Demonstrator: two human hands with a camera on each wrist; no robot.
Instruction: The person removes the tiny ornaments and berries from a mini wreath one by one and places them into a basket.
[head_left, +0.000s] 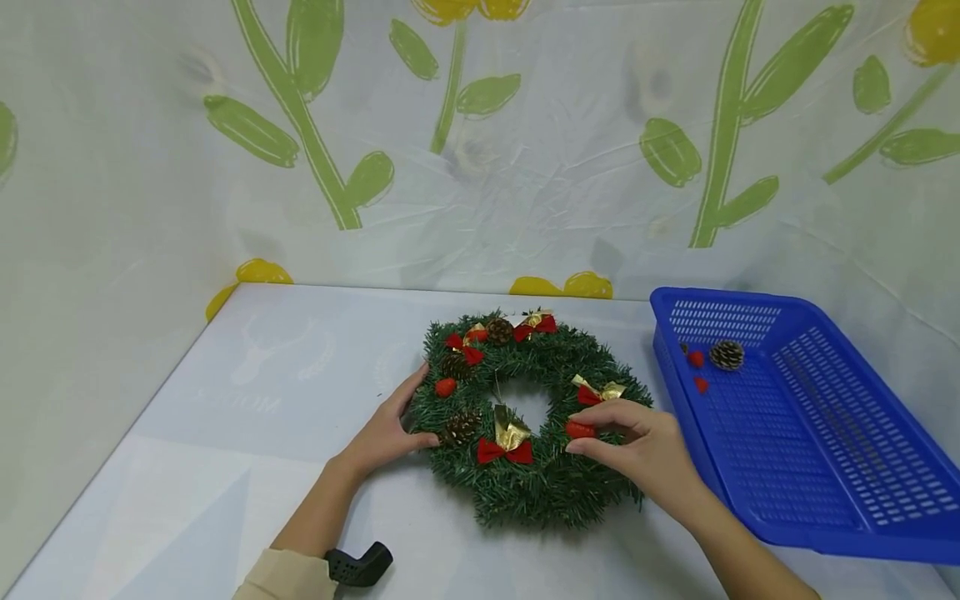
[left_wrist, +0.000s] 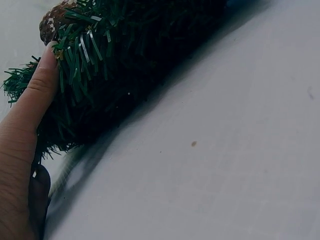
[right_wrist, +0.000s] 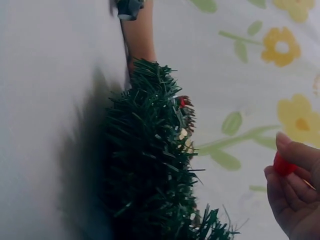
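A green wreath lies on the table, set with red-and-gold bows, pine cones and small red berries. My left hand grips its left edge, thumb on the needles beside a pine cone, the other fingers hidden past the rim. Between thumb and fingers my right hand pinches a red berry ornament over the wreath's right side, just below a bow. In the right wrist view that berry is held apart from the needles.
At the right stands a blue plastic basket with a pine cone and a few small red pieces in its far left corner. A patterned cloth wall rises behind the white table. A black device sits at my left wrist.
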